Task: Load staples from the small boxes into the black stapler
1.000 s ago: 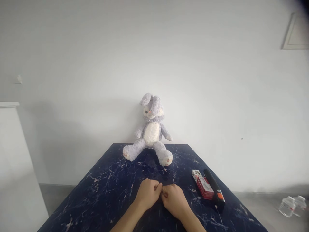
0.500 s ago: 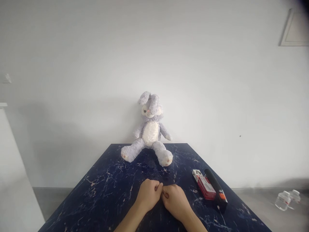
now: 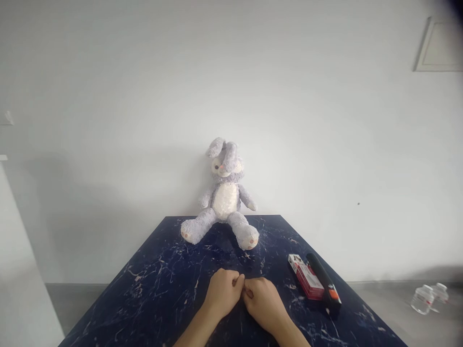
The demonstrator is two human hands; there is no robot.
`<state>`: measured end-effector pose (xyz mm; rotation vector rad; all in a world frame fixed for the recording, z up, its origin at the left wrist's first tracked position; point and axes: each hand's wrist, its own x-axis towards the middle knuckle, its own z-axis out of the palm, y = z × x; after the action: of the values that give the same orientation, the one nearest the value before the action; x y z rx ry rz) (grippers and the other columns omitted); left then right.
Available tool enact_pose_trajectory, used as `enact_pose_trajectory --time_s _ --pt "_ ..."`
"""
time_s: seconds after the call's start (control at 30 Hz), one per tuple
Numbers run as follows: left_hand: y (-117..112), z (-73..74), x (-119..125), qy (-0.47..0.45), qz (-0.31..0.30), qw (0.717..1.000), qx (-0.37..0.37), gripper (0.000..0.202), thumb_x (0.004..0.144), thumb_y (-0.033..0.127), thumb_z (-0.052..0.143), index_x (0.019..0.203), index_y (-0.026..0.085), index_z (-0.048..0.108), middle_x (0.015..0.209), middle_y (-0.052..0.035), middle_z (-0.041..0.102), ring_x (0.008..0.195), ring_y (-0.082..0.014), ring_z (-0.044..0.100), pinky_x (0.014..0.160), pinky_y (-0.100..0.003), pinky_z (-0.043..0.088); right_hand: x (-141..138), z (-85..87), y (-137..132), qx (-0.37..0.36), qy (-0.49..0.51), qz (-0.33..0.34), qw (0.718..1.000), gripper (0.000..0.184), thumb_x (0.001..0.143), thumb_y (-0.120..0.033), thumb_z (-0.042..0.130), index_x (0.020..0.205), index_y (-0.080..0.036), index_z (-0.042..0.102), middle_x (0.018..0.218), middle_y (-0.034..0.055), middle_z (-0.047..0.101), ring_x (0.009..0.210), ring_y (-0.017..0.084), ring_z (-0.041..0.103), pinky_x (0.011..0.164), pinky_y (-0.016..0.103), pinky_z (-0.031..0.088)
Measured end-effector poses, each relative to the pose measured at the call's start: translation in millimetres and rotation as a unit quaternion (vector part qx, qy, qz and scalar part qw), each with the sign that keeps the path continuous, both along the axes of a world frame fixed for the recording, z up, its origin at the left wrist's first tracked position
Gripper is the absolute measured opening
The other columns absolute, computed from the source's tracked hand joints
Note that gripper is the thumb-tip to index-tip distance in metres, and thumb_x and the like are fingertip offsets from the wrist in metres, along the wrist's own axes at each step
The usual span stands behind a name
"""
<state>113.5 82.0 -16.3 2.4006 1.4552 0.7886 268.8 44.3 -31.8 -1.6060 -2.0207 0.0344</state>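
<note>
My left hand is curled into a fist near the front of the dark blue marbled table. Beside it my right hand is closed the same way, and the two meet or nearly meet at thumb and forefinger. Nothing shows in either fist; the palms face away from view. Beyond them a grey plush rabbit with a white belly sits at the far edge, legs spread, one ear drooping over its face. Both hands are apart from it.
Right of my hands lie a red and white box and a black cylindrical object with an orange patch. Clear plastic bottles stand on the floor at right. A pale wall rises behind the table; a white furniture side is at left.
The view has shifted very slightly. My hands, the rabbit and the things on the table hold their places.
</note>
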Motion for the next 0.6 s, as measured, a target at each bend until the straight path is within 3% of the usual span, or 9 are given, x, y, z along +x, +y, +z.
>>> enact_pose_trajectory --time_s 0.6 --pt "-6.1 3.3 -0.6 0.011 0.005 1.000 -0.006 0.045 0.098 0.037 0.042 0.064 0.020 0.066 0.061 -0.0019 0.065 0.055 -0.0145 0.053 0.056 -0.029 0.020 -1.4 -2.2 1.7 -0.008 -0.010 -0.004 1.000 0.027 0.085 -0.010 0.052 0.059 -0.018 0.053 0.058 -0.0010 0.057 0.053 0.010 0.045 0.056 0.028 0.016"
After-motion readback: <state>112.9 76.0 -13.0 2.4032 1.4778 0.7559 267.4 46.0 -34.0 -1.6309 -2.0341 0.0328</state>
